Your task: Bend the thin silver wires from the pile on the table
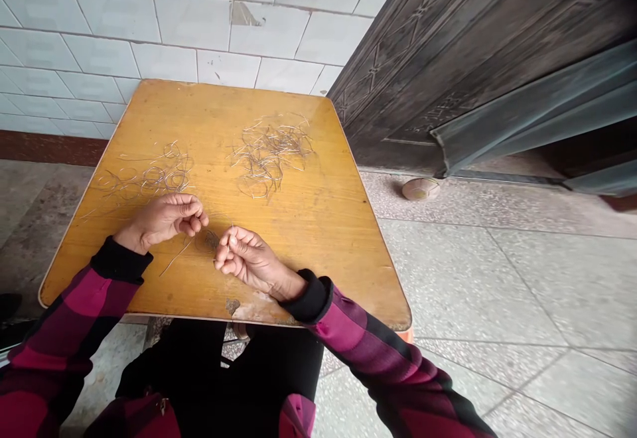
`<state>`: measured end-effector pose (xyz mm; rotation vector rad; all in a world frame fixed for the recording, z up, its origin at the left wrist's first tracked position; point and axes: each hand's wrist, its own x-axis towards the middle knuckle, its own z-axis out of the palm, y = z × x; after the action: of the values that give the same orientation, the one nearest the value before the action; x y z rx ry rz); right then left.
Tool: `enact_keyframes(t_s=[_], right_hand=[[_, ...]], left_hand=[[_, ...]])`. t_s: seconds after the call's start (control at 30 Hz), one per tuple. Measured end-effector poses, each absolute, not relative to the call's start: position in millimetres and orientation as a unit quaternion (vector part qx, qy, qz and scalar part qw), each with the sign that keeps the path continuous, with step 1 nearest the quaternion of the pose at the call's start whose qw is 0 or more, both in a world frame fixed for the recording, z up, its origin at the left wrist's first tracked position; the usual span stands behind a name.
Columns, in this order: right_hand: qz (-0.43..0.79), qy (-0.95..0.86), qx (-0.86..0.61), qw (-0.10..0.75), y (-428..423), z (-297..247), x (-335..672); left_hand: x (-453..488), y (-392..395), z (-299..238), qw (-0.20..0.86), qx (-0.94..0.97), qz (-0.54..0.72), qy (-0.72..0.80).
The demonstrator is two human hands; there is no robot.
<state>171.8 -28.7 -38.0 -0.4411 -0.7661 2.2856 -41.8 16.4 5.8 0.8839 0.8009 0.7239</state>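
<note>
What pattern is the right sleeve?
The right sleeve is magenta and black check, seen in the head view.

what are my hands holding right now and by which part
Your right hand pinches a thin wire just below its upper end. Your left hand is curled, but whether it holds anything can't be told.

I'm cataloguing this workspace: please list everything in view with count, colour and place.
Table: one, yellow, centre
Thin wires: uncountable, greyish, on table, mostly two heaps
Wall tiles: many, white, behind table
Door: one, dark brown, upper right
Curtain: count unclear, greyish, at door
Floor: one, grey, around table
Rounded object: one, pinkish, floor by door
Trousers: one pair, black, bottom centre
Sleeves: two, magenta and black, forearms
Left hand: one, bare, over table's left
Right hand: one, bare, pinching wire
</note>
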Motion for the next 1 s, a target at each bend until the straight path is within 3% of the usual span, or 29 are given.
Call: enact_keyframes(t_s=[0.53,0.83,1.0], right_hand=[[0.840,-0.374,-0.144,0.365,-36.6,-33.1,168.2],[0.871,-0.367,-0.148,0.292,-37.3,-33.1,169.5],[0.865,-0.352,-0.188,0.304,-28.9,-31.9,174.8]], left_hand=[[-40.4,17.7,3.1,0.756,0.410,0.341,0.380],[-40.8,17.6,2.3,0.750,0.420,0.334,0.388],[-43.3,18.3,2.7,0.720,0.456,0.331,0.406]])
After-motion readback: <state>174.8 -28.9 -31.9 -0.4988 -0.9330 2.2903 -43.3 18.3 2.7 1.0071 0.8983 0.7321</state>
